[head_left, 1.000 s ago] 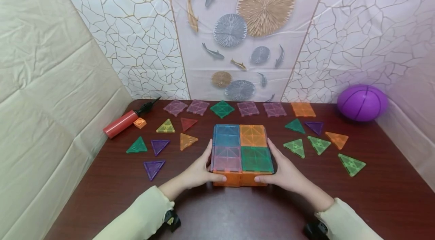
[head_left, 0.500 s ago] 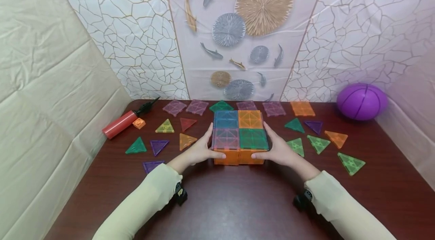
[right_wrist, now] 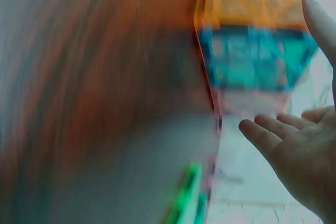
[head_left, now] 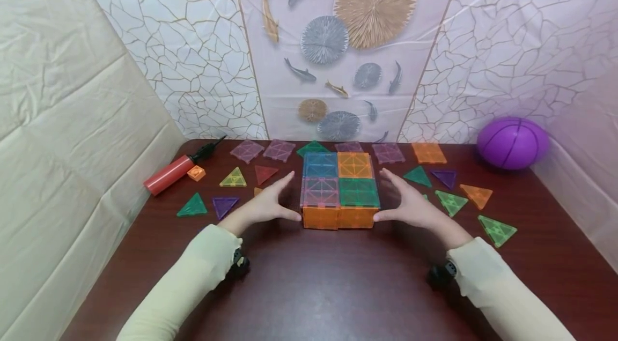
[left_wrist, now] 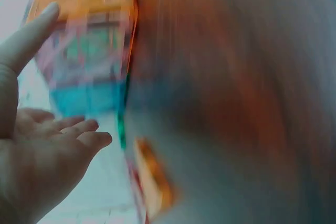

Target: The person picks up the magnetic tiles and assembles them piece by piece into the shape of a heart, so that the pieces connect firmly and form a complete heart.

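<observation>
translucent multicoloured plastic-tile box between left hand and right hand
the box rests on the dark reddish-brown table; at its sides both hands have fingers spread, thumb contact unclear; flat translucent pink square tiles lie behind the box

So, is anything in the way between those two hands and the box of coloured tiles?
Nothing visible stands between the left hand or right hand and the box of coloured tiles. The orange triangle peeking out behind the left hand lies outside the gap. Whether either hand touches the box, I can't tell.
</observation>
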The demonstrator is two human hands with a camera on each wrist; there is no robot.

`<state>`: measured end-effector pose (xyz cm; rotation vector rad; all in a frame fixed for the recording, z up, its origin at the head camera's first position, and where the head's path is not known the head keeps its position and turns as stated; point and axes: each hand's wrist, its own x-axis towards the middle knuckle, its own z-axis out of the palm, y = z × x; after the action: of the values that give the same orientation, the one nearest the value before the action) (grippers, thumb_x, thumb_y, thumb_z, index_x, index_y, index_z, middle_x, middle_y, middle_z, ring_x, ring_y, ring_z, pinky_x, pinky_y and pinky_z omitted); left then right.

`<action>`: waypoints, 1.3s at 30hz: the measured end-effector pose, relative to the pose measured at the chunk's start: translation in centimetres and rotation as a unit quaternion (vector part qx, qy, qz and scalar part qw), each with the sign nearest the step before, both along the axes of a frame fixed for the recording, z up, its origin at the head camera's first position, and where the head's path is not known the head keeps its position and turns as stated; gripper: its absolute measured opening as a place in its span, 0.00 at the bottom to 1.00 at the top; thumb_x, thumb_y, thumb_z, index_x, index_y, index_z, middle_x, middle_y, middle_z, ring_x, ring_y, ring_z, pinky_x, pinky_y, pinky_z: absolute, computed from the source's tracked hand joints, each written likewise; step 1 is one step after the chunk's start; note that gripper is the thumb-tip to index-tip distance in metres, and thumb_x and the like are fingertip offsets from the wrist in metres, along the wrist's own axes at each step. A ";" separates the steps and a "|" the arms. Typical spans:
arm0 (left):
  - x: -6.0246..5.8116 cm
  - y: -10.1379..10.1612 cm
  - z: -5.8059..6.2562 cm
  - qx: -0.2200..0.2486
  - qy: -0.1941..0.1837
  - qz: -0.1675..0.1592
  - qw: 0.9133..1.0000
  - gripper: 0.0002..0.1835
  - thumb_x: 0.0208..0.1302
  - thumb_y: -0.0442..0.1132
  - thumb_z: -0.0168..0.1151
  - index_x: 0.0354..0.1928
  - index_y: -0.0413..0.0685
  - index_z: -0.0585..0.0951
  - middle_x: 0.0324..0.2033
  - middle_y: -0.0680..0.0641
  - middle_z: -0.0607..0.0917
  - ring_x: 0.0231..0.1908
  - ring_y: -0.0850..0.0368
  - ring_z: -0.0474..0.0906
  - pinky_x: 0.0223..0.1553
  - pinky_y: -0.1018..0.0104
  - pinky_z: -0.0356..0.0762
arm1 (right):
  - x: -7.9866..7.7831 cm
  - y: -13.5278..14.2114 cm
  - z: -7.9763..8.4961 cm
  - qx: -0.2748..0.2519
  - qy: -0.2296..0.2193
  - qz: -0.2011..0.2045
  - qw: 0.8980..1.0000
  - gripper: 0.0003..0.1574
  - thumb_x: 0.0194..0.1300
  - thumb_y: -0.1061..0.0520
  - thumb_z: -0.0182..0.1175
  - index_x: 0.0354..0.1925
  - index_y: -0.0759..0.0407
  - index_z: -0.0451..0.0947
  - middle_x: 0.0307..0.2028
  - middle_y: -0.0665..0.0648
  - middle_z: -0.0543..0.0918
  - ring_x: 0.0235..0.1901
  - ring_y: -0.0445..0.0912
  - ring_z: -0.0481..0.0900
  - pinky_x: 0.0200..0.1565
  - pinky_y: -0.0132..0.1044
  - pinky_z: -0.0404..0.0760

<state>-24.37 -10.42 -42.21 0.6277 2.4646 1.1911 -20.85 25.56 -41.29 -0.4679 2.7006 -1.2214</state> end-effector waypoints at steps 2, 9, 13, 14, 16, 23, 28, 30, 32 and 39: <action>-0.3 -1.3 0.5 -0.022 0.015 0.001 1.000 0.56 0.51 0.43 0.75 0.76 0.48 0.49 0.74 0.42 0.52 0.71 0.42 0.53 0.67 0.42 0.54 | 0.1 1.3 0.4 0.029 0.010 0.001 1.000 0.66 0.52 0.47 0.74 0.75 0.61 0.45 0.72 0.67 0.54 0.64 0.65 0.64 0.57 0.60 0.71; -1.4 -5.4 0.5 -0.087 0.044 0.014 0.995 0.46 0.53 0.39 0.74 0.72 0.41 0.61 0.70 0.37 0.63 0.69 0.38 0.57 0.65 0.38 0.55 | 0.3 5.7 0.6 0.119 0.036 0.001 0.992 0.53 0.54 0.45 0.72 0.69 0.66 0.61 0.67 0.72 0.63 0.62 0.66 0.64 0.57 0.64 0.67; -2.2 -6.4 0.1 -0.109 0.056 0.017 0.992 0.43 0.51 0.37 0.74 0.69 0.38 0.65 0.65 0.36 0.69 0.67 0.38 0.60 0.66 0.40 0.56 | 0.2 7.5 0.2 0.139 0.036 0.007 0.990 0.51 0.53 0.45 0.72 0.66 0.68 0.64 0.64 0.72 0.66 0.62 0.67 0.64 0.56 0.66 0.66; -2.4 -6.5 -0.1 -0.116 0.059 0.015 0.991 0.42 0.51 0.37 0.74 0.68 0.38 0.66 0.65 0.36 0.70 0.66 0.38 0.60 0.65 0.40 0.56 | 0.1 7.9 0.1 0.145 0.038 0.011 0.989 0.51 0.53 0.45 0.73 0.66 0.69 0.65 0.64 0.73 0.67 0.62 0.68 0.63 0.57 0.67 0.65; -2.7 -6.7 -0.4 -0.129 0.059 0.014 0.990 0.41 0.50 0.36 0.75 0.68 0.38 0.68 0.63 0.36 0.72 0.65 0.38 0.62 0.65 0.40 0.57 | 0.0 8.5 -0.2 0.159 0.042 0.020 0.986 0.50 0.52 0.45 0.73 0.64 0.70 0.67 0.63 0.73 0.68 0.63 0.69 0.61 0.58 0.68 0.62; -3.0 -6.8 -0.9 -0.170 0.078 0.003 0.982 0.38 0.49 0.35 0.75 0.64 0.38 0.72 0.60 0.36 0.75 0.61 0.39 0.65 0.64 0.42 0.61 | -0.6 9.5 -1.1 0.199 0.052 0.045 0.978 0.45 0.53 0.48 0.73 0.61 0.72 0.70 0.60 0.74 0.71 0.61 0.71 0.62 0.57 0.67 0.63; -2.8 -6.6 -0.9 -0.182 0.087 -0.005 0.979 0.36 0.50 0.36 0.75 0.63 0.39 0.73 0.59 0.37 0.75 0.59 0.40 0.66 0.62 0.43 0.62 | -0.5 9.2 -1.1 0.206 0.049 0.039 0.976 0.41 0.54 0.50 0.72 0.60 0.70 0.72 0.58 0.73 0.72 0.59 0.69 0.67 0.55 0.65 0.67; -2.7 -6.5 -0.8 -0.189 0.091 -0.006 0.978 0.36 0.50 0.37 0.75 0.63 0.40 0.74 0.56 0.37 0.76 0.56 0.41 0.67 0.60 0.44 0.65 | -0.4 9.0 -1.1 0.201 0.052 0.041 0.977 0.41 0.53 0.50 0.73 0.59 0.70 0.73 0.56 0.71 0.74 0.54 0.66 0.72 0.51 0.62 0.71; -2.5 -6.4 -0.8 -0.193 0.095 -0.005 0.977 0.37 0.48 0.39 0.77 0.62 0.40 0.75 0.52 0.38 0.75 0.52 0.43 0.67 0.57 0.47 0.67 | -0.4 8.7 -1.1 0.195 0.053 0.042 0.979 0.41 0.52 0.51 0.74 0.58 0.71 0.73 0.52 0.68 0.74 0.46 0.60 0.75 0.46 0.56 0.75; -1.8 -5.9 -0.9 -0.172 0.105 0.008 0.979 0.38 0.43 0.42 0.80 0.58 0.36 0.77 0.39 0.45 0.71 0.41 0.51 0.65 0.43 0.60 0.67 | -0.1 8.0 -1.3 0.169 0.080 0.010 0.982 0.34 0.50 0.54 0.75 0.51 0.70 0.78 0.43 0.62 0.74 0.32 0.46 0.72 0.34 0.39 0.73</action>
<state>-26.18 -16.35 -43.15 0.6625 2.7653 0.7038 -20.97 33.54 -42.60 -0.5630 2.9481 -0.7238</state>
